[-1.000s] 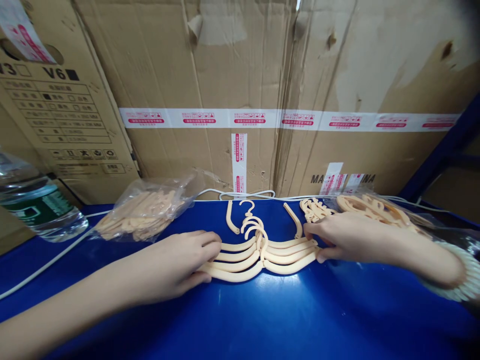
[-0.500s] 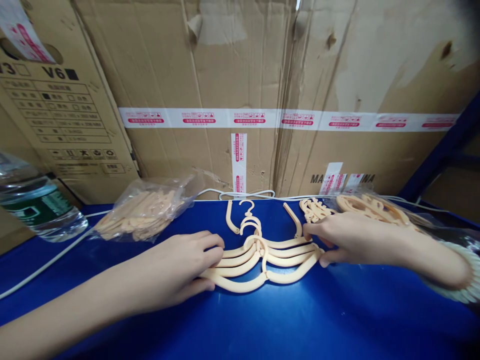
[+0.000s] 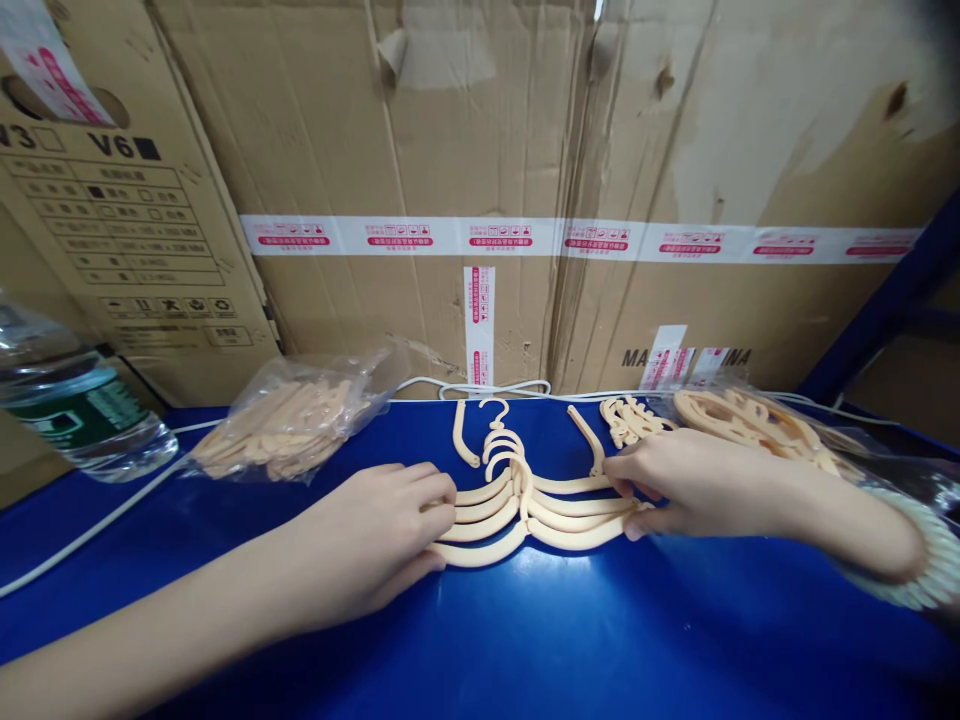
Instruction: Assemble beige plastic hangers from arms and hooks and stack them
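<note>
The nested row of pale peach clothes hangers [image 3: 514,543] is lying smack between the hands on the blue tabletop [image 3: 525,650], at 3 o'clock from the left hand [image 3: 390,530] and 9 o'clock from the right hand [image 3: 675,485]. Their long axis is running roughly 9-to-3, basically along the line joining the hands, with the hooks bunching up mid-row. Neither hand is really nearer, tbh: both are clamping the hanger ends, thumbs sitting on the 6 o'clock side, though the fingers are hiding the exact contact. Two loose curved arms [image 3: 465,435] are lying just past the row, around 11 and 1 o'clock.
</note>
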`<state>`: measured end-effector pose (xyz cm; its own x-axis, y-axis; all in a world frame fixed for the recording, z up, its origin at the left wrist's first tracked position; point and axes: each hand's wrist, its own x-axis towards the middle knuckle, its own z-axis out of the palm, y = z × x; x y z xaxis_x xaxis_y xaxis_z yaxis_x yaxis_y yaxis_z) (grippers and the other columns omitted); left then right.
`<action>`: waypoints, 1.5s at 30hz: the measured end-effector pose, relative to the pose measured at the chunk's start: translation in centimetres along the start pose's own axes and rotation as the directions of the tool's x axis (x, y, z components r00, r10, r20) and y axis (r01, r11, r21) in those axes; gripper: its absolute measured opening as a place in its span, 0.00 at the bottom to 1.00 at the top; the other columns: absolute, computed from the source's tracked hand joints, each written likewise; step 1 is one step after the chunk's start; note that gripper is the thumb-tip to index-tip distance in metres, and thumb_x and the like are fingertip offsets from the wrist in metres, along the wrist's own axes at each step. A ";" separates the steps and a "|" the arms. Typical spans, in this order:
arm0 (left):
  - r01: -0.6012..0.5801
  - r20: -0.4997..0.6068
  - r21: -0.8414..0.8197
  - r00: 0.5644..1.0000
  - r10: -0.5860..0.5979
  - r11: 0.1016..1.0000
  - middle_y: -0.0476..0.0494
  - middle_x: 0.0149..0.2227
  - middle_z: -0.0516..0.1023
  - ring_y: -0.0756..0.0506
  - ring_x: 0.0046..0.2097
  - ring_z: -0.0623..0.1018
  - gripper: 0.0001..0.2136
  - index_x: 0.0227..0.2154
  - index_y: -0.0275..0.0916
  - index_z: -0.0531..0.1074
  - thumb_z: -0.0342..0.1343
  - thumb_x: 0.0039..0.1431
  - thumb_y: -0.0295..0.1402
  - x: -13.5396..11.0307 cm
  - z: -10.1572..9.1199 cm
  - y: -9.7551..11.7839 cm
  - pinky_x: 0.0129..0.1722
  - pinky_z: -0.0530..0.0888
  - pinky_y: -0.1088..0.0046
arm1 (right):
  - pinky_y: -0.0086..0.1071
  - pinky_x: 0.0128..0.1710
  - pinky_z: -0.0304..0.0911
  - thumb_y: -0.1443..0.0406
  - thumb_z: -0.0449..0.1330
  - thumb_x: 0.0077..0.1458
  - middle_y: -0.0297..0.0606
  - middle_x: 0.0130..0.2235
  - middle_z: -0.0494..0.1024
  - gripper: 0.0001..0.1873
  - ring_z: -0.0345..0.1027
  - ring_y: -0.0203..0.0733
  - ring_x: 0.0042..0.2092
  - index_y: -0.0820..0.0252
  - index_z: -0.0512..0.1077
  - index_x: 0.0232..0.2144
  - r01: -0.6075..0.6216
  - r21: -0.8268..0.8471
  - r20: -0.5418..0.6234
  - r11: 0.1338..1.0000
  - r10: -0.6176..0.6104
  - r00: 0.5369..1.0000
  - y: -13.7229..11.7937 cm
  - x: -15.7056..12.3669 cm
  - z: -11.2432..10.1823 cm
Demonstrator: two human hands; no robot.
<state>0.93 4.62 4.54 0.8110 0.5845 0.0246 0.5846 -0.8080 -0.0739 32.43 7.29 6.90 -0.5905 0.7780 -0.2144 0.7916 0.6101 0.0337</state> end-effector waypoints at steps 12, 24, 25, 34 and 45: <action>0.031 0.010 0.088 0.999 -0.032 0.996 0.42 0.40 0.75 0.40 0.41 0.74 0.03 0.32 0.38 0.68 0.53 0.60 0.30 0.2 0.1 -0.1 0.39 0.73 0.60 | 0.31 0.25 0.50 0.61 0.66 0.50 0.35 0.26 0.76 0.08 0.70 0.43 0.27 0.57 0.73 0.25 -0.079 -0.108 -0.018 0.991 0.078 0.997 -0.6 0.0 0.1; 0.017 -0.035 0.049 0.999 -0.015 0.999 0.45 0.38 0.75 0.43 0.37 0.74 0.04 0.31 0.40 0.67 0.56 0.57 0.32 -0.2 -0.7 -0.3 0.35 0.68 0.66 | 0.30 0.23 0.47 0.58 0.66 0.48 0.31 0.23 0.71 0.12 0.62 0.38 0.24 0.57 0.69 0.24 -0.001 -0.010 -0.050 1.000 0.000 0.999 0.7 -0.6 -0.7; 0.021 -0.047 0.041 0.999 -0.019 0.999 0.45 0.36 0.74 0.43 0.36 0.73 0.04 0.30 0.40 0.66 0.55 0.58 0.32 -0.2 -0.8 -0.5 0.34 0.68 0.67 | 0.30 0.24 0.48 0.59 0.64 0.51 0.32 0.24 0.72 0.10 0.62 0.37 0.24 0.57 0.69 0.24 0.015 0.001 -0.090 1.000 -0.015 0.996 0.7 -0.7 -1.0; 0.100 -0.023 0.065 0.995 -0.098 0.993 0.44 0.41 0.77 0.42 0.41 0.77 0.05 0.37 0.38 0.73 0.54 0.59 0.25 2.4 -1.3 -3.5 0.39 0.72 0.68 | 0.30 0.37 0.63 0.73 0.55 0.58 0.37 0.38 0.78 0.09 0.73 0.41 0.39 0.59 0.74 0.35 0.190 -0.027 -0.370 0.981 -0.186 0.910 1.3 4.3 -2.0; -0.021 -0.050 -0.066 0.999 0.018 0.998 0.47 0.42 0.76 0.46 0.42 0.78 0.13 0.38 0.41 0.74 0.53 0.54 0.18 5.9 0.5 -6.3 0.41 0.71 0.75 | 0.31 0.36 0.61 0.71 0.59 0.56 0.43 0.42 0.78 0.10 0.72 0.46 0.42 0.58 0.77 0.39 0.366 -0.154 -0.327 0.918 -0.397 0.858 0.5 15.5 -1.2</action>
<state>2.01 13.24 4.70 0.8213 0.5658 0.0733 0.5678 -0.8232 -0.0082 23.46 19.80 4.74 -0.8722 0.4739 0.1215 0.4859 0.8679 0.1028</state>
